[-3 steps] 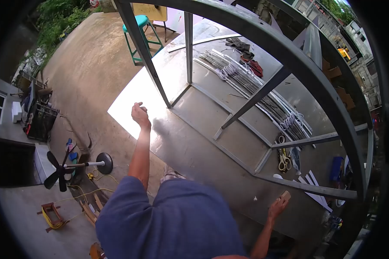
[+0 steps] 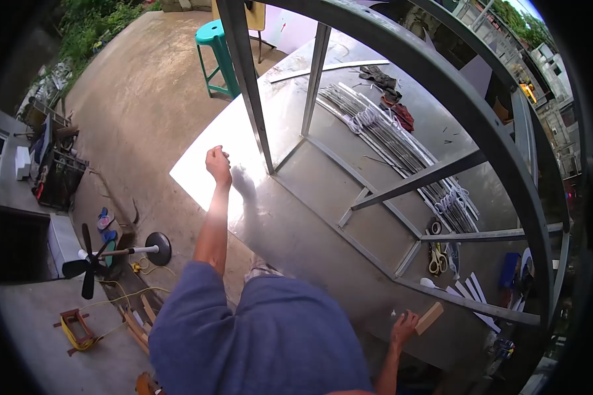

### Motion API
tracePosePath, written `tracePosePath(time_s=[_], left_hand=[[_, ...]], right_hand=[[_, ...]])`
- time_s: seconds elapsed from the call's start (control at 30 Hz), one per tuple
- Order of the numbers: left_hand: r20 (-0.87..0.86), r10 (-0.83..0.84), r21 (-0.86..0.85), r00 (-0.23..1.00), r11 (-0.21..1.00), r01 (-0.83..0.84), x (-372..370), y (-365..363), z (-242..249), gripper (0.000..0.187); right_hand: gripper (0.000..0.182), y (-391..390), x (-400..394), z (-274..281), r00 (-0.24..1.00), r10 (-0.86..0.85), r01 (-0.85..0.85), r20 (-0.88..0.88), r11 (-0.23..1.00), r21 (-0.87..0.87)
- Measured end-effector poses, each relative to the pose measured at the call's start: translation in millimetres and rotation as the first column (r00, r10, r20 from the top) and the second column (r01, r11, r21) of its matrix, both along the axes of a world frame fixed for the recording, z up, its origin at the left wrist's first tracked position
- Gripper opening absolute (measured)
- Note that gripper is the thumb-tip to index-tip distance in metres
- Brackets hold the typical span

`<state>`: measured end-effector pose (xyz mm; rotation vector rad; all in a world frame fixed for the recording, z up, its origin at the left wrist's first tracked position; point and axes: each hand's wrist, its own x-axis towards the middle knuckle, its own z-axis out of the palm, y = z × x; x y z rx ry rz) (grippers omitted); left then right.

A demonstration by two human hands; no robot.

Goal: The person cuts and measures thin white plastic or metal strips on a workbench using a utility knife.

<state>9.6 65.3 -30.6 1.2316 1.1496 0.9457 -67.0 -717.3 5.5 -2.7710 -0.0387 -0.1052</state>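
Note:
My left hand is raised at the near left corner of the shiny metal-topped table, its fingers curled together; I cannot tell what, if anything, is inside. A dark shadow falls on the sheet beside it. At the lower right my right hand has its fingers bent against the side of a small wooden block. The block is held over the near side of the table, close to a small white scrap. A grey metal tube frame stands on the tabletop beyond both hands.
Bundled metal rods tied with white cord lie inside the frame's span. Scissors and white strips are at the right. A teal stool stands behind the table. Left on the floor are a fan and a yellow cord reel.
My right hand has shifted left and turned, so more of the wooden block's length shows. My left hand has risen slightly. The whole view has tilted a little.

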Motion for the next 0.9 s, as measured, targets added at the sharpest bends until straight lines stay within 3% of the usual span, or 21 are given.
tracePosePath(time_s=[0.13, 0.2, 0.23, 0.33, 0.47, 0.57, 0.6, 0.67, 0.73, 0.77, 0.83, 0.87, 0.9], left_hand=[[-0.269, -0.333, 0.115, 0.904, 0.921, 0.373, 85, 88, 10, 0.029], [-0.459, -0.327, 0.360, 0.826, 0.781, 0.510, 130, 112, -6, 0.029], [-0.555, -0.421, 0.270, 0.718, 0.725, 0.633, 153, 126, -5, 0.036], [-0.643, -0.337, 0.452, 0.688, 0.559, 0.696, 227, 155, -19, 0.045], [-0.725, -0.410, 0.348, 0.553, 0.475, 0.808, 295, 172, -15, 0.046], [-0.770, -0.438, 0.296, 0.464, 0.400, 0.868, 325, 176, -13, 0.041], [-0.799, -0.390, 0.312, 0.457, 0.382, 0.870, 334, 175, -13, 0.040], [-0.854, -0.279, 0.337, 0.438, 0.344, 0.876, 340, 174, -19, 0.038], [-0.876, -0.231, 0.347, 0.423, 0.307, 0.886, 354, 180, -27, 0.035], [-0.870, -0.233, 0.365, 0.434, 0.286, 0.886, 359, 183, -35, 0.032], [-0.860, -0.227, 0.406, 0.457, 0.235, 0.883, 358, 184, -49, 0.018], [-0.850, -0.289, 0.369, 0.440, 0.269, 0.889, 351, 183, -53, 0.018], [-0.834, -0.347, 0.335, 0.428, 0.298, 0.894, 344, 182, -51, 0.018]], right_hand=[[0.020, 131, -56, -6, 0.946, 0.131, -0.091, -0.296, 0.985, 0.145], [0.018, 176, -75, 0, 0.918, 0.145, -0.094, -0.369, 0.984, 0.154], [0.017, 193, -85, 4, 0.921, 0.138, -0.088, -0.364, 0.985, 0.150], [0.016, 230, -112, 14, 0.924, 0.077, -0.029, -0.375, 0.991, 0.132], [0.015, 248, -156, 23, 0.903, 0.029, -0.002, -0.428, 0.998, 0.062], [0.015, 234, -202, 0, 0.890, -0.003, -0.041, -0.457, 0.995, -0.086], [0.016, 204, -227, -37, 0.830, -0.064, 0.163, -0.554, 0.978, 0.131], [0.019, 156, -270, -99, 0.683, -0.184, 0.622, -0.707, 0.653, 0.432], [0.022, 182, -251, -72, 0.767, -0.116, 0.273, -0.631, 0.949, 0.157], [0.024, 195, -241, -58, 0.808, -0.082, 0.090, -0.583, 0.996, -0.016], [0.025, 228, -211, -22, 0.917, -0.019, 0.027, -0.399, 1.000, 0.015], [0.025, 262, -184, 12, 0.954, 0.013, -0.008, -0.300, 1.000, 0.016], [0.025, 279, -160, 27, 0.934, -0.022, 0.034, -0.357, 0.999, 0.028]])
